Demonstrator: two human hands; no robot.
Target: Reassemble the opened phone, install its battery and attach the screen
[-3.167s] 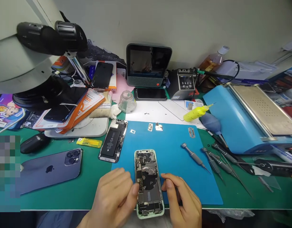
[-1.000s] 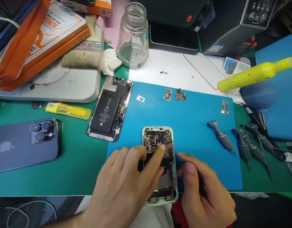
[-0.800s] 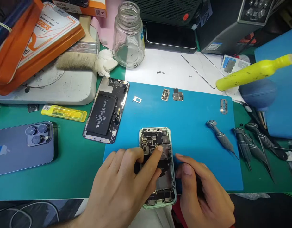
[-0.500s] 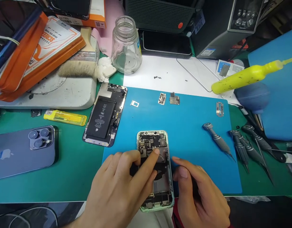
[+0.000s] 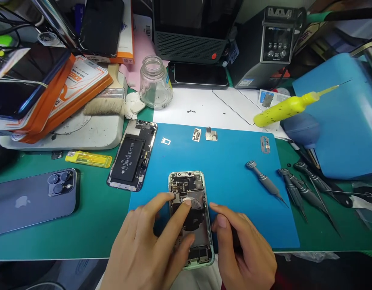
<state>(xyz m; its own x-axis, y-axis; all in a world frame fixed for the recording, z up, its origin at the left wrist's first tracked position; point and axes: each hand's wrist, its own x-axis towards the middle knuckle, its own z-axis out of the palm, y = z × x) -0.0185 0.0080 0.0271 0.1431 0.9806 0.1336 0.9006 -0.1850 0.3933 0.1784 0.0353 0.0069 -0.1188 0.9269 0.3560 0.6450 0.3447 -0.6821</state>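
Note:
An opened phone body (image 5: pixel 204 233) with a pale green frame and bare inner parts lies at the mat's front edge. My left hand (image 5: pixel 149 237) reaches over it with fingers spread; one fingertip rests on the inner parts near the middle, another at the left edge. Close by the phone's right edge is my right hand (image 5: pixel 243 245), fingers curled and thumb near the index finger; whatever they hold, if anything, is hidden. A detached phone screen (image 5: pixel 140 157) with a black battery (image 5: pixel 127 159) on it lies to the left. Beyond the phone are a SIM tray (image 5: pixel 165 141) and two metal shields (image 5: pixel 196 134).
Several screwdrivers (image 5: pixel 266 183) and tweezers (image 5: pixel 321 205) lie right on the blue mat (image 5: pixel 228 161) and green surface. A razor blade (image 5: pixel 265 145), a yellow bottle (image 5: pixel 282 110) and a glass jar (image 5: pixel 156 86) stand farther back. Left are a blue phone (image 5: pixel 25 201) and yellow lighter (image 5: pixel 89 159).
My left fingers have spread apart, and the index fingertip has shifted slightly on the phone's inner parts. My right hand stays beside the phone. The camera view has tilted upward and shifted.

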